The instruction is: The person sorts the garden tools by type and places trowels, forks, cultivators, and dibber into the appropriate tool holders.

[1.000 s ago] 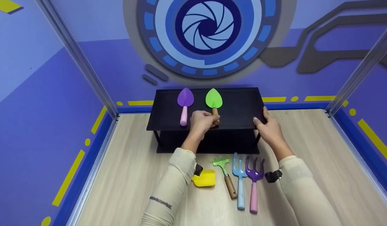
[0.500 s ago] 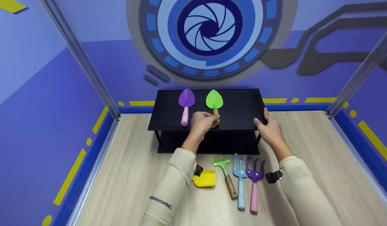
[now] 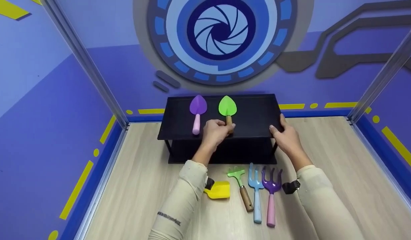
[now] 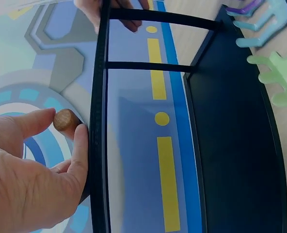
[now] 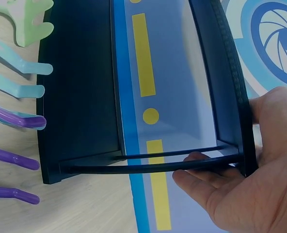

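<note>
My left hand [image 3: 216, 131] pinches the wooden handle [image 4: 66, 120] of a trowel with a bright green blade [image 3: 227, 106], thumb on one side and fingers on the other. That trowel lies on the upper shelf of a black two-tier rack [image 3: 252, 116], blade toward the wall. To its left, a purple trowel [image 3: 198, 106] with a pink handle lies the same way. My right hand [image 3: 287, 137] grips the rack's right end, thumb on top; in the right wrist view its fingers [image 5: 197, 187] reach under the upper shelf, by the side bars.
Before the rack lie a green rake [image 3: 244, 193] with a wooden handle, a light blue fork [image 3: 256, 200] and a purple fork [image 3: 271, 200] with a pink handle. A yellow shovel [image 3: 219, 190] is partly hidden by the left wrist. Blue patterned walls [image 3: 102, 76] enclose the table.
</note>
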Action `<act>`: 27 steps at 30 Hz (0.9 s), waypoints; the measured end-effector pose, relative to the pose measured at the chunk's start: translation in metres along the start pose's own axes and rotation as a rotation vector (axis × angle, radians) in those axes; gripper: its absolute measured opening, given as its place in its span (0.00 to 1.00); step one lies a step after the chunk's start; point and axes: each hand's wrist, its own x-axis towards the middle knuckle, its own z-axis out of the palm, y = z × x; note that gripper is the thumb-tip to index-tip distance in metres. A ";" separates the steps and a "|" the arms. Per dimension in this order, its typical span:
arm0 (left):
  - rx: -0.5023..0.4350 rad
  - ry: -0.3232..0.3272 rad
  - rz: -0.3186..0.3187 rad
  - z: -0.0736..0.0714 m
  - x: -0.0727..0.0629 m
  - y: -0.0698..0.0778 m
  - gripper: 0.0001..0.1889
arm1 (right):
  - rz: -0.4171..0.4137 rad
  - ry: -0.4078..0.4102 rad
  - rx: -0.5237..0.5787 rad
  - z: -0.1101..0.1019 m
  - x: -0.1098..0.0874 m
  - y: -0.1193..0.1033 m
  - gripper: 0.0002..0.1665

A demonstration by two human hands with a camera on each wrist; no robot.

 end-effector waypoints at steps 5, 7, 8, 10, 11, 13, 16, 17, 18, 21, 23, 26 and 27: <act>0.006 -0.002 0.025 -0.004 -0.002 -0.003 0.23 | -0.009 -0.011 0.004 0.000 0.000 0.001 0.48; -0.044 -0.005 0.033 -0.005 -0.003 -0.005 0.26 | -0.012 -0.014 0.001 0.000 0.001 0.002 0.48; -0.065 -0.002 0.041 -0.006 -0.003 -0.006 0.26 | -0.013 -0.013 -0.002 0.000 0.001 0.002 0.48; -0.062 0.028 0.076 -0.007 -0.004 -0.010 0.26 | -0.013 -0.014 -0.005 0.000 0.001 0.003 0.48; -0.055 0.047 0.097 -0.008 -0.005 -0.012 0.25 | -0.013 -0.014 -0.006 0.000 0.001 0.003 0.48; -0.024 0.091 0.141 -0.009 -0.006 -0.017 0.22 | -0.009 -0.017 -0.008 0.000 0.001 0.003 0.48; 0.012 0.147 0.204 -0.010 -0.009 -0.024 0.17 | -0.007 -0.023 -0.003 -0.002 0.001 0.003 0.48; 0.002 0.154 0.223 -0.010 -0.010 -0.027 0.15 | -0.007 -0.027 0.002 -0.002 0.001 0.004 0.49; -0.012 0.156 0.242 -0.011 -0.011 -0.029 0.13 | -0.006 -0.030 0.009 -0.003 0.001 0.003 0.49; -0.079 0.130 0.310 -0.015 -0.013 -0.037 0.10 | 0.000 -0.042 0.034 -0.005 0.001 0.002 0.49; -0.121 0.089 0.350 -0.018 -0.015 -0.043 0.08 | 0.007 -0.052 0.052 -0.005 0.000 0.002 0.49; -0.169 0.000 0.383 -0.023 -0.019 -0.052 0.08 | 0.012 -0.054 0.065 -0.005 -0.001 0.002 0.49; -0.179 -0.028 0.385 -0.025 -0.021 -0.055 0.08 | 0.012 -0.056 0.069 -0.005 -0.001 0.001 0.49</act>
